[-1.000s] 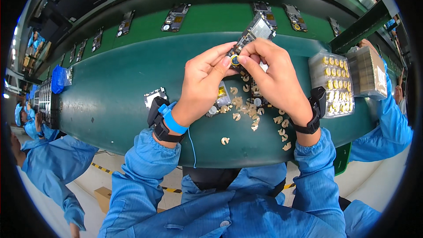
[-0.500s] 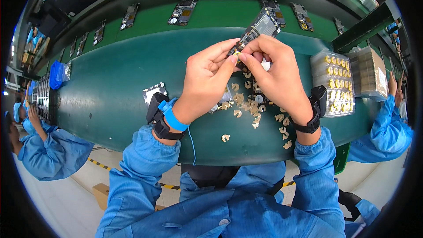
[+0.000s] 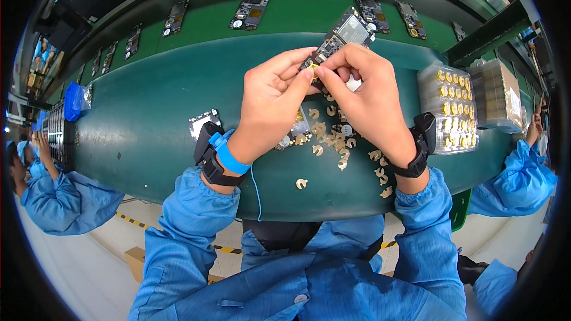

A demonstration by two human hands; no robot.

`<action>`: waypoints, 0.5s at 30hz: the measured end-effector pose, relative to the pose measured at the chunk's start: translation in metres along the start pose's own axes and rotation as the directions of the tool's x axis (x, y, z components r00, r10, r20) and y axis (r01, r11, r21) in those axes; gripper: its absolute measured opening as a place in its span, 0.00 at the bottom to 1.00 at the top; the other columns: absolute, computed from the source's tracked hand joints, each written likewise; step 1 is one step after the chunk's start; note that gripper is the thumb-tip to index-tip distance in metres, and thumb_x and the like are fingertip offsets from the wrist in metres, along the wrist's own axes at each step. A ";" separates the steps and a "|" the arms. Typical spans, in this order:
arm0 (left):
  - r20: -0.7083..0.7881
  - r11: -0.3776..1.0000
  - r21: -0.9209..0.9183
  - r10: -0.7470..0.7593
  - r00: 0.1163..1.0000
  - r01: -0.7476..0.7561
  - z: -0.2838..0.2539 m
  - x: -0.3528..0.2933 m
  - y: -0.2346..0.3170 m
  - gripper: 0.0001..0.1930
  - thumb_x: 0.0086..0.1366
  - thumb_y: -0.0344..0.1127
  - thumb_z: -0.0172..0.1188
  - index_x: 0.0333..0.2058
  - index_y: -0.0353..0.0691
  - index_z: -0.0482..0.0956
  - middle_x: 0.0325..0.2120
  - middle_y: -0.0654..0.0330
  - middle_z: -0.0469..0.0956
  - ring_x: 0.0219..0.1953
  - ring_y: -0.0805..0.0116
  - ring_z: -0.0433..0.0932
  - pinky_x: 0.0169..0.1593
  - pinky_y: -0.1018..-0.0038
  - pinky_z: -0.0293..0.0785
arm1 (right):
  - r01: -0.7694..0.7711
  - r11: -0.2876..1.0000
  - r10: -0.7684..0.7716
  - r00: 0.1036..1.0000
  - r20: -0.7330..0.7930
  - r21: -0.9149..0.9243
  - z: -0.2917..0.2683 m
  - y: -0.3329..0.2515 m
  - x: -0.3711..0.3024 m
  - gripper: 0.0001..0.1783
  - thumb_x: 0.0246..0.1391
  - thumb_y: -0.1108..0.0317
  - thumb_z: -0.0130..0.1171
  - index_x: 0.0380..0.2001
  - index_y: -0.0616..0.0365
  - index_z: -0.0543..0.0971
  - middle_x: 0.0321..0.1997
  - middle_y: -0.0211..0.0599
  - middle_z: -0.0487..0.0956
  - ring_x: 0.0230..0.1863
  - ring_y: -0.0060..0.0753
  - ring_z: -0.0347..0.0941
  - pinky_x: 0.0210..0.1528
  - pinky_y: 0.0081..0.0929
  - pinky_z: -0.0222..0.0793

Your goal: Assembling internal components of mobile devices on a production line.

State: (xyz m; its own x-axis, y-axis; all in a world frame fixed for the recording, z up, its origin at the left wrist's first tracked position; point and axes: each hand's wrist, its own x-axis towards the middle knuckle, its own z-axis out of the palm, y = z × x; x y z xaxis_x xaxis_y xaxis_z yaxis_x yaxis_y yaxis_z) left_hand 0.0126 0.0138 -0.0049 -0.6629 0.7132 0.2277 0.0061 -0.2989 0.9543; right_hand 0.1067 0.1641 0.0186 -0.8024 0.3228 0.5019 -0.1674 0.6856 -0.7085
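A dark circuit board (image 3: pixel 340 40) is held tilted above the table, its far end pointing up and to the right. My left hand (image 3: pixel 267 98) grips its near end, thumb on top and the other fingers partly hidden behind it. My right hand (image 3: pixel 372 95) is closed at the same end, thumb and forefinger pinching at a small round yellow part (image 3: pixel 313 70) on the board. The left thumb tip also touches that part. Below the hands lie several loose, pale, notched discs (image 3: pixel 338 138). Beside them another board (image 3: pixel 291 137) is partly covered by my left hand and wrist.
At right stands a clear plastic tray (image 3: pixel 429 104) with rows of yellow round parts, next to a stacked carton (image 3: pixel 498 98). A white-labelled board (image 3: pixel 203 123) lies left of my wrist. More boards (image 3: pixel 250 10) line the green strip behind. Co-workers sit at both sides.
Both hands and the board have shifted slightly left in the view. More of the yellow part shows between my thumbs. The grip stays much the same.
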 end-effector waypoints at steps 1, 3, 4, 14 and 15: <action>-0.001 1.000 -0.005 -0.008 1.000 0.008 -0.001 0.000 0.001 0.18 0.75 0.23 0.55 0.61 0.23 0.73 0.51 0.47 0.83 0.52 0.66 0.83 0.54 0.71 0.84 | 0.014 1.000 -0.014 1.000 -0.006 -0.016 0.001 0.001 0.000 0.06 0.53 0.75 0.68 0.29 0.64 0.79 0.24 0.39 0.77 0.26 0.36 0.72 0.30 0.33 0.69; -0.003 1.000 -0.010 -0.016 1.000 0.016 -0.001 0.001 0.002 0.18 0.75 0.23 0.55 0.60 0.23 0.73 0.51 0.47 0.83 0.52 0.66 0.83 0.54 0.71 0.84 | 0.071 0.997 -0.072 0.997 -0.029 -0.043 0.004 0.004 -0.001 0.05 0.53 0.76 0.68 0.29 0.64 0.80 0.24 0.38 0.77 0.26 0.36 0.73 0.30 0.33 0.68; -0.009 0.999 -0.036 -0.007 1.000 0.007 -0.001 0.002 0.001 0.18 0.75 0.23 0.55 0.60 0.23 0.73 0.51 0.47 0.83 0.51 0.66 0.84 0.53 0.71 0.85 | 0.127 0.989 -0.131 0.990 -0.050 -0.071 0.006 0.005 -0.001 0.05 0.53 0.76 0.68 0.30 0.63 0.81 0.25 0.38 0.77 0.26 0.35 0.73 0.30 0.33 0.68; -0.066 0.994 -0.104 -0.019 0.998 0.012 -0.005 0.002 0.006 0.16 0.74 0.22 0.56 0.58 0.24 0.75 0.50 0.47 0.83 0.49 0.67 0.85 0.50 0.74 0.87 | 0.289 0.954 -0.295 0.951 -0.089 -0.077 -0.001 0.003 0.003 0.08 0.50 0.78 0.69 0.36 0.60 0.86 0.29 0.37 0.77 0.31 0.39 0.75 0.34 0.32 0.70; -0.066 0.994 -0.106 -0.023 0.998 0.015 -0.006 0.002 0.005 0.16 0.74 0.22 0.56 0.58 0.24 0.75 0.50 0.47 0.83 0.49 0.67 0.85 0.50 0.74 0.87 | 0.332 0.935 -0.341 0.938 -0.063 -0.124 0.001 0.002 0.003 0.09 0.49 0.79 0.69 0.37 0.60 0.86 0.30 0.36 0.77 0.32 0.40 0.74 0.35 0.33 0.70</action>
State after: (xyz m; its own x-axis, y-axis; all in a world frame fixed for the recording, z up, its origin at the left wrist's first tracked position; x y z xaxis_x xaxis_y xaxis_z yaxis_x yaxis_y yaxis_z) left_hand 0.0065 0.0097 -0.0008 -0.7110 0.6762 0.1928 -0.0832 -0.3531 0.9319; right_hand 0.1031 0.1661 0.0181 -0.6592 0.1098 0.7439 -0.3522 0.8289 -0.4345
